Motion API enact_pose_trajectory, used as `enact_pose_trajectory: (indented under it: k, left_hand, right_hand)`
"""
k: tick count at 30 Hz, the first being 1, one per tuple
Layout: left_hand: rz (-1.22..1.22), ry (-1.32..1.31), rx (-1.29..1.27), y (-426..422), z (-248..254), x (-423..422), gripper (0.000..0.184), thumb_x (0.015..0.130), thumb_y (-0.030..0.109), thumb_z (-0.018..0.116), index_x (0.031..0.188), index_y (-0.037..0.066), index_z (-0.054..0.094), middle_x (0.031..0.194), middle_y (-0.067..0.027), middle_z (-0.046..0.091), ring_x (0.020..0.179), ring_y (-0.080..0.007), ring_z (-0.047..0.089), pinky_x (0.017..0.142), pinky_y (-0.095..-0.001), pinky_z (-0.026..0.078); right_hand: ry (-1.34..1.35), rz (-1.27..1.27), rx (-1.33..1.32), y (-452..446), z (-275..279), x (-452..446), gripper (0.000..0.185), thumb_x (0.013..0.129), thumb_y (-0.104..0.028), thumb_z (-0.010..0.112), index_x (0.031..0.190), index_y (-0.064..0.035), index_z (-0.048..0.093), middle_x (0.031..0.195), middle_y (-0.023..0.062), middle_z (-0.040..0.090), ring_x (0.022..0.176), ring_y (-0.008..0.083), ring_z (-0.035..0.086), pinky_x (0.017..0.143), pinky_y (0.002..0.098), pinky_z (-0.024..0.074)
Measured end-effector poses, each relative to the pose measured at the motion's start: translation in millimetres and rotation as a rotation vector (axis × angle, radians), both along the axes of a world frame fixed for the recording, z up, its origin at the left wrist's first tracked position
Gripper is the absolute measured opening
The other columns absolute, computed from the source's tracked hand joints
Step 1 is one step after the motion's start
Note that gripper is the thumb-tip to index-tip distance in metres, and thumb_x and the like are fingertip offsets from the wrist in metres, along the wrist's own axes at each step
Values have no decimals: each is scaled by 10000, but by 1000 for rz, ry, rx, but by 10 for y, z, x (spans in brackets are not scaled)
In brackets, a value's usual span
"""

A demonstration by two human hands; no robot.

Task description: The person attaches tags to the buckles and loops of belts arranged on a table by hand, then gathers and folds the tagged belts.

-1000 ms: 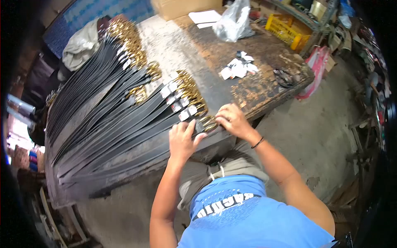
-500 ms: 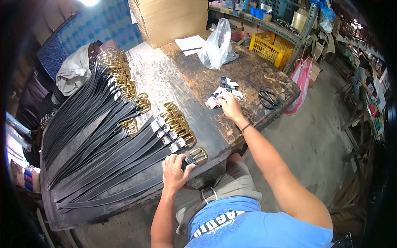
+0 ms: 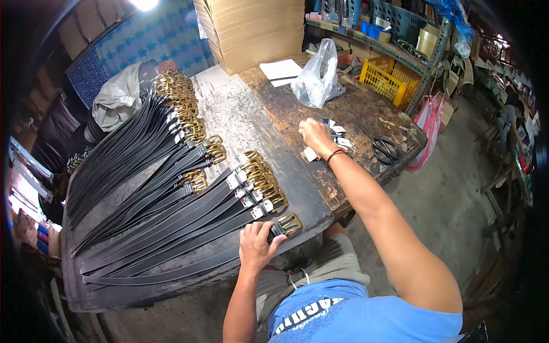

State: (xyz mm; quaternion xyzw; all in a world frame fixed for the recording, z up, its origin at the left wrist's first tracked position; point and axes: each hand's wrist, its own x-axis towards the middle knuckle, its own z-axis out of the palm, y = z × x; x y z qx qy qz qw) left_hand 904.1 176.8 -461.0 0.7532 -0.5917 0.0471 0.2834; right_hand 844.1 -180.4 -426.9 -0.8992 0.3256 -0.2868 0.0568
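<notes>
My left hand [image 3: 257, 246] is closed around the front end of a black belt [image 3: 189, 273], just behind its gold-coloured buckle [image 3: 290, 224]. The belt lies along the table's near edge. My right hand [image 3: 315, 137] is above the worn wooden part of the table, its fingers curled together and pointing down. Whatever they pinch, if anything, is hidden. Beside it lies a small pile of white, red and dark tags [image 3: 338, 131]. Just beyond my left hand is a row of belts with gold buckles [image 3: 269, 182] and white tags [image 3: 258, 210] near them.
A large bundle of black belts [image 3: 123, 151] covers the table's left side. Black-handled scissors [image 3: 386, 151] lie near the right edge. Farther back are a clear plastic bag [image 3: 318, 77], white paper [image 3: 280, 71], a cardboard box [image 3: 257, 31] and a yellow crate [image 3: 383, 80].
My right hand has drawn away from the tag pile, to the left and slightly farther back. My left hand keeps its grip on the belt. The whole view has shifted slightly.
</notes>
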Motion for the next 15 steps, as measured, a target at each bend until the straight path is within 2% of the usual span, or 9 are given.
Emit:
enact_pose_trajectory:
  k: [3,7,9,11,13,15]
  left_hand:
    - [1,30,-15,6,34,-33,477,725,439,761,1057,119,642,957,-63,576,933,-265,533,805,-400,410]
    - [10,48,-20,8,17,-31,499,704,428,779,1065,111,644,974,-74,575,943,-273,533,819,-405,415]
    - [-3,55,-11,6,15,-20,481,715,412,773,1062,106,640,985,-78,576,950,-278,530,827,-407,409]
    - [-21,30,-11,2,6,-11,457,733,396,762,1060,103,635,994,-79,577,958,-281,528,842,-408,402]
    - [-25,23,2,2,36,-28,431,748,378,752,1058,102,632,994,-77,582,964,-284,528,856,-409,395]
    - [-21,16,-4,12,9,-24,432,746,376,756,1059,106,633,991,-79,588,971,-286,529,851,-411,401]
  right_hand:
    - [-316,56,-8,-121,344,-170,152,875,-216,588,910,-91,667,896,184,665,837,393,643,720,473,507]
    - [-523,5,34,-227,842,-461,201,883,-235,605,945,-60,681,850,200,672,802,379,658,686,426,514]
    - [-648,35,88,-164,1068,-635,208,872,-209,627,976,-35,676,820,195,679,754,330,677,669,382,516]
    - [-770,97,185,-95,1215,-766,182,884,-159,635,958,4,668,798,131,704,690,191,676,646,310,512]
    - [-808,144,171,18,1287,-884,160,891,-142,634,957,-2,674,786,80,700,647,121,631,610,267,494]
    - [-807,173,238,251,1333,-996,156,891,-141,635,958,-6,678,782,60,693,635,99,606,590,251,480]
